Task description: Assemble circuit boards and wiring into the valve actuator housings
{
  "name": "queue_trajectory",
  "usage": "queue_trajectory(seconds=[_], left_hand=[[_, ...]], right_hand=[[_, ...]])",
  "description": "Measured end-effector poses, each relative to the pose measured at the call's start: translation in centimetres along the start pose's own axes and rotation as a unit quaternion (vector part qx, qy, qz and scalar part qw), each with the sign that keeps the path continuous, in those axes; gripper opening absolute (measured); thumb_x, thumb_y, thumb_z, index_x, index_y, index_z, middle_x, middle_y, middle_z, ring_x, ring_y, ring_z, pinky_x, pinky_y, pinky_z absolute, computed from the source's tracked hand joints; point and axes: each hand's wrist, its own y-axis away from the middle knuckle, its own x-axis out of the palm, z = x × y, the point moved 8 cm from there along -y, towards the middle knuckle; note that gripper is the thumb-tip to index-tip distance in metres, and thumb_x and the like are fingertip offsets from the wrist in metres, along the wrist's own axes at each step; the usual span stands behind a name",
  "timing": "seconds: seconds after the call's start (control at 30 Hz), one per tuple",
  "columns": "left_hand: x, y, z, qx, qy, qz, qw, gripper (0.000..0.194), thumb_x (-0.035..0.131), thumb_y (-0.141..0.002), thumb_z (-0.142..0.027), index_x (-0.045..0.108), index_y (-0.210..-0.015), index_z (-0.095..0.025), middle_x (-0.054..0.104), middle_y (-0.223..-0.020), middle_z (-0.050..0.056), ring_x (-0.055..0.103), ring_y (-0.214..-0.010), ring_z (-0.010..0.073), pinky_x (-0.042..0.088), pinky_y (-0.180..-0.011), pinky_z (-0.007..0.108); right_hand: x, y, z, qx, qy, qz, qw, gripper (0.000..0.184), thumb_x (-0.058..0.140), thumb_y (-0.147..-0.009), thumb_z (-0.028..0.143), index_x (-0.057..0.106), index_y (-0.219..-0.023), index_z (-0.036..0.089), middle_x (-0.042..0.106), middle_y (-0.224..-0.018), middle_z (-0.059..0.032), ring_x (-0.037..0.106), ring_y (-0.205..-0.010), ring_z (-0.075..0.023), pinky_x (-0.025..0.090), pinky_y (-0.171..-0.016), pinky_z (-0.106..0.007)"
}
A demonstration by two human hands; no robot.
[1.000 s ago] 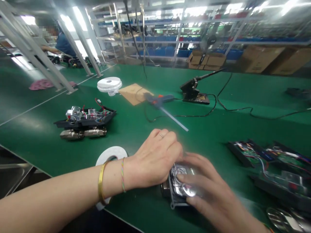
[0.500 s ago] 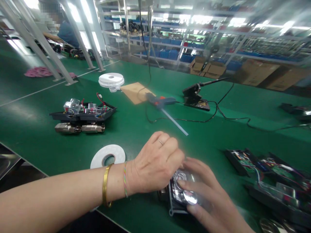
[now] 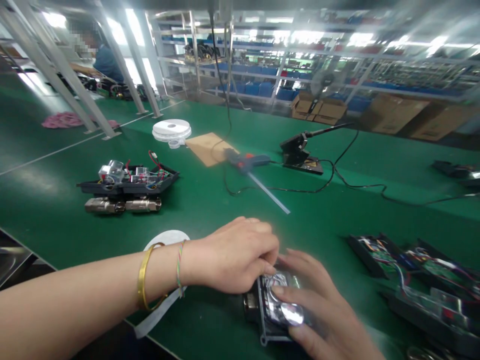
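Observation:
A dark housing with clear plastic parts (image 3: 275,300) rests near the front of the green table, a metal fitting (image 3: 250,305) at its left side. My right hand (image 3: 322,300) wraps around its right side, thumb and fingers pressed to the clear parts. At its upper left edge is my left hand (image 3: 240,255), fingers curled closed; whatever they pinch is hidden. Partly under my left wrist lies a roll of white tape (image 3: 170,236), with a loose strip (image 3: 157,317) hanging toward the table edge.
A similar open assembly with metal fittings (image 3: 127,182) stands at left, more open housings (image 3: 420,275) at right. Farther back are a glue gun (image 3: 249,160) with its glue stick, brown cardboard (image 3: 210,149), white reels (image 3: 171,131), and a black soldering iron stand (image 3: 300,155) with trailing cable.
My left hand has turned at the wrist and shifted slightly left and down, its fingers still closed. More of the hanging tape strip shows. My right hand stays on the housing.

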Motion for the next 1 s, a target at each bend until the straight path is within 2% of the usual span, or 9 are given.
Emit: queue_trajectory(seconds=[0.17, 0.3, 0.47, 0.53, 0.63, 0.7, 0.77, 0.87, 1.0], left_hand=[[0.4, 0.6, -0.2, 0.003, 0.030, -0.099, 0.995, 0.008, 0.056, -0.090, -0.012, 0.056, -0.084, -0.017, 0.058, -0.083, 0.000, 0.051, -0.081, 0.0151, 0.039, -0.074, 0.029], [0.2, 1.5, -1.5, 0.067, -0.085, -0.183, 0.977, 0.015, 0.047, -0.092, -0.014, 0.058, -0.082, -0.017, 0.057, -0.079, 0.002, 0.046, -0.076, 0.0181, 0.036, -0.073, 0.035], [0.1, 1.8, -1.8, 0.077, -0.125, -0.207, 0.967, 0.018, 0.045, -0.092, -0.014, 0.059, -0.081, -0.017, 0.057, -0.077, 0.002, 0.046, -0.074, 0.0178, 0.036, -0.073, 0.035], [-0.1, 1.2, -1.3, 0.038, -0.111, -0.159, 0.980, 0.014, 0.048, -0.093, -0.016, 0.059, -0.084, -0.017, 0.060, -0.079, 0.002, 0.050, -0.076, 0.0181, 0.037, -0.074, 0.035], [0.0, 0.2, -0.2, -0.054, -0.057, 0.000, 0.997, 0.005, 0.056, -0.092, -0.021, 0.059, -0.088, -0.019, 0.065, -0.086, 0.002, 0.058, -0.082, 0.0184, 0.039, -0.072, 0.031], [-0.2, -0.2, -0.1, -0.092, -0.040, 0.104, 0.990, 0.004, 0.058, -0.092, -0.024, 0.060, -0.093, -0.021, 0.068, -0.090, 0.002, 0.062, -0.085, 0.0194, 0.040, -0.068, 0.029], [-0.6, -0.3, -0.1, -0.112, -0.048, 0.174, 0.977, 0.008, 0.057, -0.093, -0.028, 0.062, -0.096, -0.022, 0.070, -0.093, 0.004, 0.064, -0.088, 0.0214, 0.040, -0.066, 0.029], [-0.7, -0.5, 0.2, -0.139, -0.056, 0.246, 0.958, 0.015, 0.056, -0.093, -0.033, 0.065, -0.092, -0.021, 0.073, -0.091, 0.006, 0.065, -0.086, 0.0218, 0.040, -0.062, 0.028], [0.0, -0.8, 0.4, -0.128, -0.037, 0.288, 0.948, 0.018, 0.054, -0.090, -0.033, 0.066, -0.084, -0.020, 0.070, -0.076, 0.002, 0.058, -0.067, 0.0160, 0.036, -0.054, 0.025]], right_hand=[[-0.2, 0.1, 0.2, -0.016, 0.004, -0.002, 1.000, 0.030, 0.053, -0.101, 0.042, 0.060, -0.128, 0.031, 0.044, -0.151, -0.0035, 0.038, -0.144, -0.0237, 0.046, -0.113, -0.039], [-0.3, 0.1, 0.3, -0.026, 0.012, -0.008, 1.000, 0.030, 0.053, -0.101, 0.042, 0.060, -0.127, 0.030, 0.044, -0.151, -0.0045, 0.039, -0.143, -0.0242, 0.047, -0.112, -0.041], [-0.6, -0.5, 0.6, -0.030, 0.017, -0.018, 0.999, 0.027, 0.054, -0.101, 0.039, 0.061, -0.126, 0.031, 0.046, -0.149, -0.0047, 0.045, -0.138, -0.0238, 0.051, -0.108, -0.039], [-0.7, -0.7, 0.6, -0.025, 0.018, -0.009, 0.999, 0.027, 0.055, -0.100, 0.038, 0.062, -0.126, 0.031, 0.047, -0.148, -0.0049, 0.047, -0.137, -0.0242, 0.053, -0.107, -0.038], [-0.6, -0.7, 0.4, -0.014, 0.013, 0.007, 1.000, 0.029, 0.055, -0.100, 0.042, 0.062, -0.127, 0.032, 0.047, -0.149, -0.0054, 0.047, -0.138, -0.0258, 0.054, -0.105, -0.040], [-0.4, -0.6, 0.4, -0.004, 0.000, 0.006, 1.000, 0.034, 0.056, -0.098, 0.050, 0.061, -0.126, 0.031, 0.047, -0.150, -0.0066, 0.044, -0.141, -0.0289, 0.055, -0.104, -0.044], [-0.3, -0.7, 0.6, 0.001, -0.008, -0.013, 1.000, 0.038, 0.060, -0.094, 0.055, 0.063, -0.123, 0.030, 0.049, -0.148, -0.0082, 0.041, -0.143, -0.0324, 0.055, -0.103, -0.049], [-0.4, -1.0, 0.9, 0.007, 0.001, -0.063, 0.998, 0.034, 0.068, -0.090, 0.050, 0.065, -0.116, 0.028, 0.056, -0.141, -0.0100, 0.042, -0.142, -0.0350, 0.050, -0.107, -0.055], [-0.4, -1.4, 1.2, -0.004, 0.000, -0.094, 0.996, 0.026, 0.070, -0.090, 0.040, 0.066, -0.111, 0.026, 0.059, -0.138, -0.0110, 0.045, -0.140, -0.0348, 0.046, -0.109, -0.058]])
